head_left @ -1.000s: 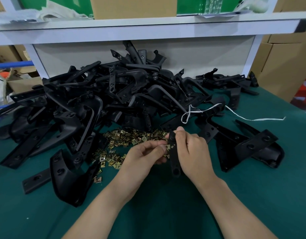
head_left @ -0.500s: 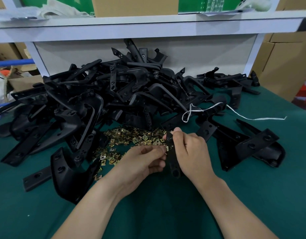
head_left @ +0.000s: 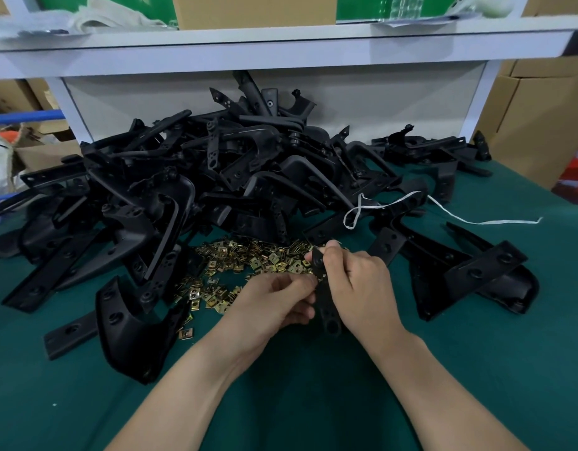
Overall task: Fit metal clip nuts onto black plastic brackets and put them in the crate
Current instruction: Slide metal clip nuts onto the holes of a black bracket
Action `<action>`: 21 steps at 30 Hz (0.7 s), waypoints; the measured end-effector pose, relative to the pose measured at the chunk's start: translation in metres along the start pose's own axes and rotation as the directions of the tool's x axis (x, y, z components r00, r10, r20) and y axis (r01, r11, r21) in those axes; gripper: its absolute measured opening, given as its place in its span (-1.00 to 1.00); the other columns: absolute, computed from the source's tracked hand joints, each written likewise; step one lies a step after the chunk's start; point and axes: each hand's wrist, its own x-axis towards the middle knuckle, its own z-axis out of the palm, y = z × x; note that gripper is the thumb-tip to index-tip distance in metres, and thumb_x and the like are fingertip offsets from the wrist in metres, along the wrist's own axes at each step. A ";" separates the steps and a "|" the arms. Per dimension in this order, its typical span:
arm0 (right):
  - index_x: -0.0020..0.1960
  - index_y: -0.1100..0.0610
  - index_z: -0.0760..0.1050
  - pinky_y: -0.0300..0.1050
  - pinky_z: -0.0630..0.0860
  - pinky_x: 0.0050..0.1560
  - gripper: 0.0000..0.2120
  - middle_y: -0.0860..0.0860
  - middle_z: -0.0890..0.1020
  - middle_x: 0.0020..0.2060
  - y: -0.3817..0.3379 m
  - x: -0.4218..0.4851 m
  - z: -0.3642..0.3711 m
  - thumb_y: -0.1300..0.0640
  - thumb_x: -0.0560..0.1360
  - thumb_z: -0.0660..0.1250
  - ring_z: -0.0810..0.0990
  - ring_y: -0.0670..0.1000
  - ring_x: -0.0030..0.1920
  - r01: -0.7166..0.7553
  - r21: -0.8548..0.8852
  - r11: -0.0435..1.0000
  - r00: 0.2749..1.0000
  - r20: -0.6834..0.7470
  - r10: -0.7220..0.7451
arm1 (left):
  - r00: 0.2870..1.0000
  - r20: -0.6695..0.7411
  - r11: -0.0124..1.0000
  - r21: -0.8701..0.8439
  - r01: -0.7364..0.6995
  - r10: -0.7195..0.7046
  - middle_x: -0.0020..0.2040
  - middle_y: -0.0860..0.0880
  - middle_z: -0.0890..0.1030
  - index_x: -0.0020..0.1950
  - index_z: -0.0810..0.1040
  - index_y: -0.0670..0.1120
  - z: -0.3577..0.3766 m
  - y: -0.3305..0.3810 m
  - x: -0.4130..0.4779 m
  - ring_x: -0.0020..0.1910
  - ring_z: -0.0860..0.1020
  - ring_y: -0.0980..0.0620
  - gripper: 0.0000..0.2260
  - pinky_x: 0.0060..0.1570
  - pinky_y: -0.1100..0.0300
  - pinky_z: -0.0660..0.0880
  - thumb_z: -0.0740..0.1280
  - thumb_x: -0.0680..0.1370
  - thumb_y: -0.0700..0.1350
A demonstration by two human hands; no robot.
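Bracket strip (head_left: 326,301) is gripped upright by right hand (head_left: 359,288) near surface middle, steadied for fitting; clip nut (head_left: 313,278), barely visible, is pinched against it by left hand (head_left: 274,297). Crate not seen.

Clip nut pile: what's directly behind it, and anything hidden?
Behind the clip nuts rises the heap of black brackets, its front pieces overlapping the pile's far edge. Whether more nuts lie beneath those brackets is hidden; the right hand also covers the pile's right end.
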 end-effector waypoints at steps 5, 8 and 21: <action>-0.12 0.08 0.72 -0.09 0.43 -0.17 -0.35 0.02 0.58 -0.46 -0.003 0.001 0.000 -0.20 0.60 -0.07 0.52 -0.01 -0.31 -0.006 -0.007 1.000 1.000 0.005 0.006 | 1.000 -0.017 1.000 -0.001 0.005 -0.005 -0.33 0.01 0.60 -0.13 0.62 -0.17 0.000 0.000 0.000 -0.36 0.57 0.11 -0.88 -0.26 0.28 0.56 0.39 0.57 -0.15; -0.12 0.10 0.72 -0.08 0.44 -0.16 -0.34 0.03 0.59 -0.46 -0.005 0.000 0.000 -0.21 0.59 -0.08 0.51 -0.01 -0.31 -0.009 -0.008 1.000 1.000 0.015 0.009 | 1.000 -0.014 1.000 -0.011 0.011 -0.011 -0.33 0.01 0.60 -0.14 0.63 -0.16 0.000 0.001 0.000 -0.36 0.56 0.11 -0.89 -0.27 0.28 0.55 0.40 0.57 -0.16; -0.08 0.08 0.73 -0.11 0.42 -0.17 -0.35 -0.09 0.51 -0.51 -0.010 0.001 -0.001 -0.19 0.59 -0.09 0.52 0.00 -0.31 0.000 -0.014 1.000 0.999 0.037 0.001 | 1.000 -0.007 0.999 -0.048 0.010 -0.011 -0.31 0.00 0.60 -0.30 0.71 -0.03 -0.001 0.000 0.000 -0.36 0.55 0.12 -0.78 -0.26 0.29 0.55 0.42 0.55 -0.16</action>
